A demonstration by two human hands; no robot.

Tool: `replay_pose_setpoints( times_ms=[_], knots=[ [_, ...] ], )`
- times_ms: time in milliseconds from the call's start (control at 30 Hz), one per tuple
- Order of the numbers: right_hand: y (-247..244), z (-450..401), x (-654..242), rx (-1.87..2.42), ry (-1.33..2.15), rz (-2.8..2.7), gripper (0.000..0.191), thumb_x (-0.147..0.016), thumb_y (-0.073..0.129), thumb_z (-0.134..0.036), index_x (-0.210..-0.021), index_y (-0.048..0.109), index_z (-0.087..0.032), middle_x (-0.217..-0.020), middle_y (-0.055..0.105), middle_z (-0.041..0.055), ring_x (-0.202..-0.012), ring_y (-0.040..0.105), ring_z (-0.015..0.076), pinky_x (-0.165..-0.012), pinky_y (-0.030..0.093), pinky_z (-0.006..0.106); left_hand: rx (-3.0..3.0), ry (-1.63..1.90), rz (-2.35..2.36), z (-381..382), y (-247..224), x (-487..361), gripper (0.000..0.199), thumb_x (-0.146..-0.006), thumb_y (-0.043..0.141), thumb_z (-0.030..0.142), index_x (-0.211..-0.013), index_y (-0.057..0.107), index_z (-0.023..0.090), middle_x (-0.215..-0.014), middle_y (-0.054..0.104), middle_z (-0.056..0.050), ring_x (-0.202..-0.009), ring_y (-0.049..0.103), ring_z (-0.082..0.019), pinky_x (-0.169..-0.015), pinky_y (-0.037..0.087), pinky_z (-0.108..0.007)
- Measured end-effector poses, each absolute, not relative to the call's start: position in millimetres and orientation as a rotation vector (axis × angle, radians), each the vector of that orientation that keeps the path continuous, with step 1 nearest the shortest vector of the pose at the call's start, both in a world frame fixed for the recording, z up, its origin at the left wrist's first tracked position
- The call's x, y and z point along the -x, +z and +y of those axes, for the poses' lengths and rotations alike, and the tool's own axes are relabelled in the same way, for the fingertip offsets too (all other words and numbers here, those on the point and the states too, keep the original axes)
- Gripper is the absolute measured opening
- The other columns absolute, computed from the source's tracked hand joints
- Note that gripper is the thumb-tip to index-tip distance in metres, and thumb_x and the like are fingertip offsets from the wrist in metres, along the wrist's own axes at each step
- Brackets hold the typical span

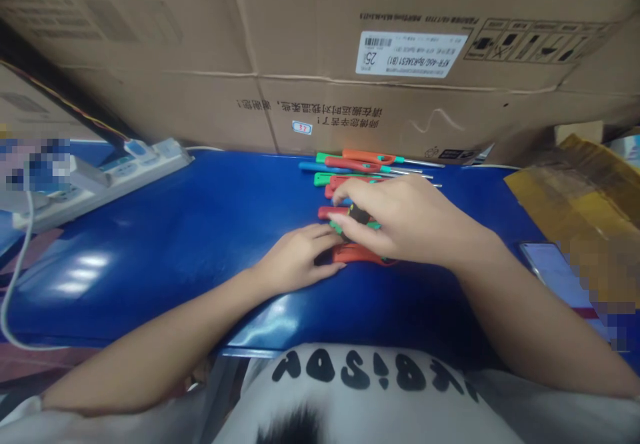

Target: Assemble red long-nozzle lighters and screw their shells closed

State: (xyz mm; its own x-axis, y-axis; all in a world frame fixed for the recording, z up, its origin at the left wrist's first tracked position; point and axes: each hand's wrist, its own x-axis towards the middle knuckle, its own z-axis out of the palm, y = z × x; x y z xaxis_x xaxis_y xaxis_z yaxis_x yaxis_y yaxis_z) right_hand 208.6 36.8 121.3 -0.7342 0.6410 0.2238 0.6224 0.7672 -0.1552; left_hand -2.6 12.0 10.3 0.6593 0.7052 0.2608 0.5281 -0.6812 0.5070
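Note:
Several long lighters with metal stems lie side by side on the blue table (200,231), among them an orange one (367,157), a red one (350,163) and a blue one (310,167). My right hand (400,217) is over the lower ones, its thumb and fingers closed round a small black object (359,214). My left hand (305,257) rests on the table, fingertips at the handles of a green lighter (336,227) and the nearest orange lighter (355,253); whether it grips either is unclear.
A large cardboard box (310,44) stands along the table's back edge. A white power strip (125,177) with plugs and cords lies at the left. At the right are a phone (550,267) and a carton with brown tape (590,191).

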Motion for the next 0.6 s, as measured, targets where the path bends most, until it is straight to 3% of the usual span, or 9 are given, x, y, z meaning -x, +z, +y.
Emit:
replay_pose_setpoints(
  times_ms=[100, 233, 333, 467, 600],
  knots=[
    [122.4, 35.1, -208.4, 0.969, 0.131, -2.703, 0.041, -0.094, 0.049, -0.03, -0.131, 0.056, -0.013, -0.111, 0.074, 0.0106, -0.086, 0.068, 0.0233, -0.066, 0.041, 0.031, -2.507, 0.606, 0.98, 11.6, 10.9, 2.9, 0.027, -0.093, 0.065, 0.033, -0.117, 0.068, 0.02, -0.109, 0.069, -0.009, -0.098, 0.067, -0.024, -0.084, 0.056, -0.035],
    [124.3, 32.6, -207.5, 1.002, 0.136, -2.707, 0.031, -0.096, 0.048, -0.033, -0.118, 0.061, -0.016, -0.103, 0.074, 0.009, -0.081, 0.067, 0.0221, -0.066, 0.041, 0.031, -2.498, 0.627, 0.979, 11.7, 10.5, 3.3, 0.028, -0.093, 0.066, 0.034, -0.117, 0.068, 0.021, -0.11, 0.069, -0.008, -0.1, 0.067, -0.024, -0.086, 0.056, -0.035],
    [125.2, 32.0, -207.4, 0.957, 0.134, -2.724, 0.033, -0.095, 0.048, -0.029, -0.123, 0.058, -0.016, -0.112, 0.071, 0.0104, -0.088, 0.067, 0.0233, -0.067, 0.041, 0.031, -2.484, 0.618, 0.987, 12.3, 10.4, 3.5, 0.027, -0.094, 0.066, 0.038, -0.114, 0.068, 0.02, -0.107, 0.069, -0.008, -0.096, 0.068, -0.023, -0.083, 0.056, -0.034],
    [124.9, 32.9, -206.9, 1.01, 0.075, -2.73, 0.03, -0.099, 0.046, -0.039, -0.11, 0.062, -0.016, -0.095, 0.073, 0.0086, -0.08, 0.067, 0.0231, -0.064, 0.038, 0.031, -2.496, 0.609, 0.994, 12.4, 11.2, 3.8, 0.028, -0.093, 0.067, 0.039, -0.114, 0.066, 0.02, -0.105, 0.069, -0.008, -0.094, 0.068, -0.023, -0.08, 0.056, -0.034],
    [125.3, 32.8, -207.1, 0.999, 0.136, -2.708, 0.034, -0.096, 0.05, -0.032, -0.125, 0.058, -0.015, -0.105, 0.074, 0.0083, -0.086, 0.068, 0.023, -0.067, 0.04, 0.031, -2.492, 0.591, 1.009, 11.8, 12.0, 3.8, 0.024, -0.094, 0.064, 0.038, -0.11, 0.065, 0.019, -0.102, 0.069, -0.007, -0.089, 0.067, -0.022, -0.076, 0.055, -0.033]
  ],
)
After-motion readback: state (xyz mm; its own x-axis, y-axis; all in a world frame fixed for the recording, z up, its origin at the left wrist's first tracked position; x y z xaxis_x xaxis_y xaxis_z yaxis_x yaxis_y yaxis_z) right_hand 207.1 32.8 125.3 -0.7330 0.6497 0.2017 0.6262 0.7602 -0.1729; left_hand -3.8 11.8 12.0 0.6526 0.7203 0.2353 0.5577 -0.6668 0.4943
